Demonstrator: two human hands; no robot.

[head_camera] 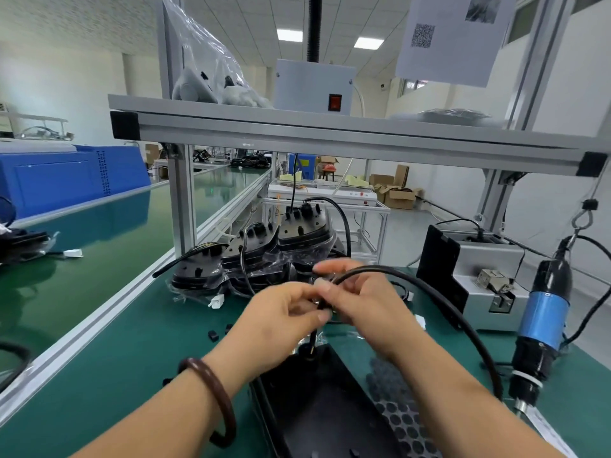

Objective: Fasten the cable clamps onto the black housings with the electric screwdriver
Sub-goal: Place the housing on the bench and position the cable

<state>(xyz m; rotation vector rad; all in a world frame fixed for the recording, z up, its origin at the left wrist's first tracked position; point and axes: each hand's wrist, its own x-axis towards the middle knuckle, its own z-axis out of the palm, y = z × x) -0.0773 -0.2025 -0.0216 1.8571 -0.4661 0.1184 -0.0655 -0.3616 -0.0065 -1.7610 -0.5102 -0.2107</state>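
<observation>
Cable (377, 268), thick and black, is pinched by left hand (281, 317) and right hand (372, 304) above black housing (317, 408).

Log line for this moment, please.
left hand pinches cable | right hand pinches cable | housing below hands | screwdriver hangs right, untouched

- At frame centre, the fingers of the left hand (281, 320) and right hand (367, 302) cover the stretch of black cable (439, 302) between them; the right fingertips are motion-blurred.
- The black housing (317, 401) is cut by the bottom edge (its near end unseen).
- The electric screwdriver (544, 320) bit, lower right, cannot be made out.
</observation>
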